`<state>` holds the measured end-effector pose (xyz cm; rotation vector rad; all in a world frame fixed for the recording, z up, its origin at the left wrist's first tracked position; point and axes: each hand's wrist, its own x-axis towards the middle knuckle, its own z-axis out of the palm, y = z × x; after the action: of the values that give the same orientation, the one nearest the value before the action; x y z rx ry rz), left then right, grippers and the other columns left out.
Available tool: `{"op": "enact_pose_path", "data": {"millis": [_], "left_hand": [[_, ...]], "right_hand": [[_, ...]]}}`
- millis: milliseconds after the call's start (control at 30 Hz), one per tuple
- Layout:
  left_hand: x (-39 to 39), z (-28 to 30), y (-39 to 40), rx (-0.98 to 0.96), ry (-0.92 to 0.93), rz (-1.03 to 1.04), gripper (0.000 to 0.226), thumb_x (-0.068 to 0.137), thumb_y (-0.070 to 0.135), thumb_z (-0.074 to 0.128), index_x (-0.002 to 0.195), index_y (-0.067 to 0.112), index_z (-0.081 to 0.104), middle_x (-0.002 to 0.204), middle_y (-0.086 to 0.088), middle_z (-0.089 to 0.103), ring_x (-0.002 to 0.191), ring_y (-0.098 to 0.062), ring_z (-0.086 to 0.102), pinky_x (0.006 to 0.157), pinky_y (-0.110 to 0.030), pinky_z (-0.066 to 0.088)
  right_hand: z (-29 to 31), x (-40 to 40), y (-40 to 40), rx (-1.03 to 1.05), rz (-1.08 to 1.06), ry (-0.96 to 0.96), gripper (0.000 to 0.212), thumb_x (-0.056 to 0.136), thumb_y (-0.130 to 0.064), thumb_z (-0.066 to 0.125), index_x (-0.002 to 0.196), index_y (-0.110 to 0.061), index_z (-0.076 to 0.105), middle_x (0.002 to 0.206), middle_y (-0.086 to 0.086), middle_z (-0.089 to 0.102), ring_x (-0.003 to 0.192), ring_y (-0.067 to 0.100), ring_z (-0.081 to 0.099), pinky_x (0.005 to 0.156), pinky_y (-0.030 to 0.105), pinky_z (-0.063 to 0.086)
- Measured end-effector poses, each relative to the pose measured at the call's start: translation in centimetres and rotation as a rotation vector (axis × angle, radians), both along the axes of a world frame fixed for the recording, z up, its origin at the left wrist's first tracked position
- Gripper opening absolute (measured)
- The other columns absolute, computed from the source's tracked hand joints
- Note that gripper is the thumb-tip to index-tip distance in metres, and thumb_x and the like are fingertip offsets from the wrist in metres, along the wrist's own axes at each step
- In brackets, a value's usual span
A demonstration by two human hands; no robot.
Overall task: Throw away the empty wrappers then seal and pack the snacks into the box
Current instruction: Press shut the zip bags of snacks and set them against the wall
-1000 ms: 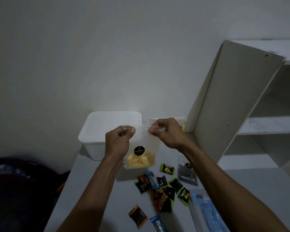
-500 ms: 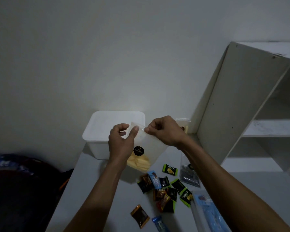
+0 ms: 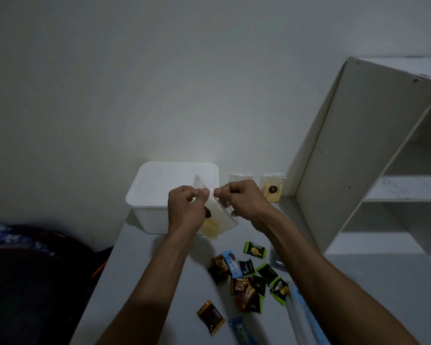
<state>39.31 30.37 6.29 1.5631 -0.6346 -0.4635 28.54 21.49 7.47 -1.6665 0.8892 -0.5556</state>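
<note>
Both grips pinch the top seal of the clear snack bag (image 3: 219, 215): left hand (image 3: 184, 210) and right hand (image 3: 244, 202) nearly touch at frame centre. Bag hangs below the grips, long axis tilted toward lower right, approx. over the near-right corner of the white box (image 3: 159, 185). Right hand is nearer the unpinched end of the seal.

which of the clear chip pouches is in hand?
The tilted pouch over the box, pinched at its top by left hand and right hand. The other labelled pouch stands untouched by the shelf.
</note>
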Motion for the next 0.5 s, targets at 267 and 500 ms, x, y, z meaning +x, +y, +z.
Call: {"op": "enact_pose_path", "data": {"millis": [267, 500], "left_hand": [[0.8, -0.8, -0.1, 0.057, 0.087, -0.019, 0.021, 0.084, 0.021, 0.073, 0.068, 0.008, 0.07, 0.07, -0.009, 0.064, 0.062, -0.024, 0.058, 0.057, -0.034, 0.051], [-0.4, -1.3, 0.3, 0.124, 0.042, -0.043, 0.027, 0.088, 0.017, 0.068, 0.068, 0.0, 0.07, 0.073, -0.012, 0.067, 0.063, -0.012, 0.057, 0.051, -0.013, 0.044]], "right_hand": [[-1.1, -0.7, 0.4, -0.027, -0.016, -0.018, 0.02, 0.092, -0.021, 0.068, 0.086, -0.002, 0.073, 0.07, -0.001, 0.065, 0.059, 0.001, 0.055, 0.05, 0.01, 0.043], [-1.2, -0.8, 1.1, 0.111, -0.043, -0.04, 0.03, 0.092, -0.025, 0.068, 0.088, 0.004, 0.071, 0.071, 0.001, 0.064, 0.071, 0.014, 0.058, 0.064, 0.032, 0.05]]}}
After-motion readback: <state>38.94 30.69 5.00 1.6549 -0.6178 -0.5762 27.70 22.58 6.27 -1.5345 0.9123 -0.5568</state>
